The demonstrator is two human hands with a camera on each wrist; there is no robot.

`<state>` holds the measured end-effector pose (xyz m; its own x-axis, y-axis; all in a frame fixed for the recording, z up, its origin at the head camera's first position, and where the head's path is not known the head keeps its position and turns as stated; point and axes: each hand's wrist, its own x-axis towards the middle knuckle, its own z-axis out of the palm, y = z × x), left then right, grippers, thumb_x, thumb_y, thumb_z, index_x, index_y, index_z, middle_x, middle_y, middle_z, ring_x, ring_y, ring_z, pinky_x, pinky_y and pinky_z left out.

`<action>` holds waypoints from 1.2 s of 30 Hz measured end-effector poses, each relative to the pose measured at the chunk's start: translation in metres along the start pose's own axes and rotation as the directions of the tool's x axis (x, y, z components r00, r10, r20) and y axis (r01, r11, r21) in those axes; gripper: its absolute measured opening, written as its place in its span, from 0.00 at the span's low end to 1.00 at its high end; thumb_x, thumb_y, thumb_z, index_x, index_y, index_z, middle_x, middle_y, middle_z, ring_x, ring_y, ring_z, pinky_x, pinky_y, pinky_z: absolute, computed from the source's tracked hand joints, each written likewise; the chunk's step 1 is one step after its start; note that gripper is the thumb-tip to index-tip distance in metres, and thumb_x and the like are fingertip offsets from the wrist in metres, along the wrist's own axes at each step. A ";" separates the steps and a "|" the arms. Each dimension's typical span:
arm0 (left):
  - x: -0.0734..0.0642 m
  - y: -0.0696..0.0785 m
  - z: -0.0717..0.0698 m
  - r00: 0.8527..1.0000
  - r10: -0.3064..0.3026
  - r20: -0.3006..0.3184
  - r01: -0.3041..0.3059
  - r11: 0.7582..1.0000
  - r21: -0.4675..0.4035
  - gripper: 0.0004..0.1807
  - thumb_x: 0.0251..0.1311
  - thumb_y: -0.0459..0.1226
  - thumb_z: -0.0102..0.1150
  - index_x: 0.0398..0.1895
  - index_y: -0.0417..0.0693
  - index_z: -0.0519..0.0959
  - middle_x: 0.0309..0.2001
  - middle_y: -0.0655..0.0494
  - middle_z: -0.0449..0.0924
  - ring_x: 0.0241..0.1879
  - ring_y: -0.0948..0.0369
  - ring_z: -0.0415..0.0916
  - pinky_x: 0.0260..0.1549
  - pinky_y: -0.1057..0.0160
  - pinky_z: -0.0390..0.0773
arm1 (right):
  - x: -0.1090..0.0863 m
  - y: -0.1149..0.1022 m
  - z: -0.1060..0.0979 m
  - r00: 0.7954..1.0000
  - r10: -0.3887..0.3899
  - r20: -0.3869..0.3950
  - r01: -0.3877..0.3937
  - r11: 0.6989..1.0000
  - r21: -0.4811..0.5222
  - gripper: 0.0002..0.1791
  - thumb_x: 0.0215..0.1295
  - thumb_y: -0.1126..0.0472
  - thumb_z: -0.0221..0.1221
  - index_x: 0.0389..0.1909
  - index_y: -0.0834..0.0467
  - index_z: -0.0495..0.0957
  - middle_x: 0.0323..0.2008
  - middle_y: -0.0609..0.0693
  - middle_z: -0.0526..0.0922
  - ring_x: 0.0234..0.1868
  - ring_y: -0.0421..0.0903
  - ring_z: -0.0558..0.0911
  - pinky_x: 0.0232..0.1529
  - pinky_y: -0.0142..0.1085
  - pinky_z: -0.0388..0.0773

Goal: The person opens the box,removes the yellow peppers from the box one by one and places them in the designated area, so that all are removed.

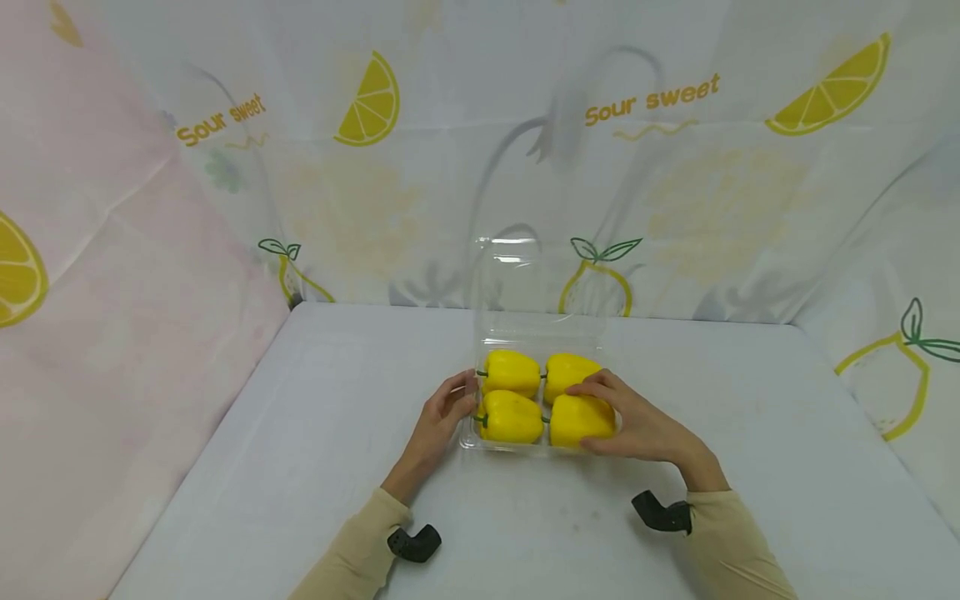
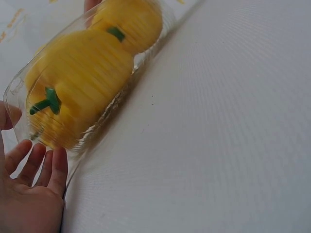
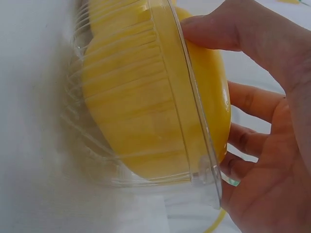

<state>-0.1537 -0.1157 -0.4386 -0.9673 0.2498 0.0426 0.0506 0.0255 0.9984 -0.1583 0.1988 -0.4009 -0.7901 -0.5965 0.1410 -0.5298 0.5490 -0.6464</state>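
A clear plastic clamshell box (image 1: 472,439) stands on the table with its transparent lid (image 1: 525,287) raised at the back. Inside lie several yellow bell peppers in two rows, among them a front left one (image 1: 512,418) with a green stem. My right hand (image 1: 633,417) grips the front right yellow bell pepper (image 1: 579,421), thumb on its near side and fingers over its far side; the right wrist view shows this pepper (image 3: 141,97) partly behind the box wall. At the box's left end, my left hand (image 2: 36,189) rests with loosely extended fingers against the plastic.
A white table (image 1: 300,467) spreads around the box. Behind it hangs a pale curtain (image 1: 450,183) with lemon prints, and similar cloth lines both sides. A black curved piece is attached at each sleeve cuff, left (image 1: 415,543) and right (image 1: 662,512).
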 end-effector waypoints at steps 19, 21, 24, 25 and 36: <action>0.000 0.000 0.001 1.000 -0.029 -0.008 0.029 0.999 0.045 0.27 0.68 0.36 0.49 0.69 0.43 0.59 0.68 0.44 0.63 0.68 0.50 0.61 0.64 0.62 0.66 | -0.001 0.005 0.001 0.999 -0.006 -0.039 0.007 0.999 0.039 0.32 0.51 0.54 0.69 0.59 0.46 0.71 0.52 0.45 0.68 0.53 0.45 0.69 0.52 0.44 0.70; 0.001 -0.004 0.000 1.000 -0.023 -0.008 0.024 0.999 0.038 0.27 0.68 0.36 0.49 0.69 0.43 0.59 0.68 0.43 0.63 0.68 0.49 0.61 0.63 0.63 0.67 | 0.000 0.007 0.001 0.999 -0.011 -0.041 0.012 0.999 0.039 0.32 0.52 0.54 0.69 0.60 0.46 0.71 0.52 0.45 0.68 0.53 0.45 0.68 0.52 0.43 0.70; 0.006 -0.015 -0.002 1.000 -0.023 -0.017 0.023 1.000 0.021 0.27 0.68 0.37 0.50 0.69 0.45 0.61 0.67 0.44 0.63 0.68 0.50 0.62 0.63 0.65 0.67 | 0.000 0.008 0.001 0.999 -0.012 -0.043 0.013 0.999 0.043 0.31 0.52 0.53 0.69 0.59 0.46 0.71 0.52 0.45 0.68 0.53 0.45 0.68 0.52 0.43 0.70; 0.007 -0.018 -0.002 1.000 -0.020 -0.020 0.020 1.000 0.018 0.27 0.68 0.37 0.50 0.69 0.46 0.61 0.67 0.45 0.63 0.68 0.50 0.62 0.63 0.65 0.67 | 0.001 0.008 0.001 0.999 -0.010 -0.044 0.012 0.999 0.045 0.31 0.52 0.53 0.69 0.59 0.46 0.71 0.52 0.45 0.68 0.53 0.45 0.68 0.52 0.43 0.70; 0.009 -0.029 -0.002 0.998 -0.004 -0.060 0.005 1.000 0.024 0.26 0.66 0.41 0.53 0.67 0.51 0.64 0.66 0.50 0.67 0.65 0.53 0.66 0.62 0.63 0.69 | 0.001 0.010 0.000 0.998 -0.011 -0.063 0.014 0.999 0.045 0.30 0.55 0.55 0.67 0.60 0.46 0.71 0.53 0.45 0.69 0.53 0.43 0.69 0.52 0.41 0.71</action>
<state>-0.1646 -0.1159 -0.4670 -0.9808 0.1907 0.0410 0.0514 0.0500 0.9974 -0.1639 0.2035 -0.4072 -0.8018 -0.5649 0.1950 -0.5267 0.5137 -0.6773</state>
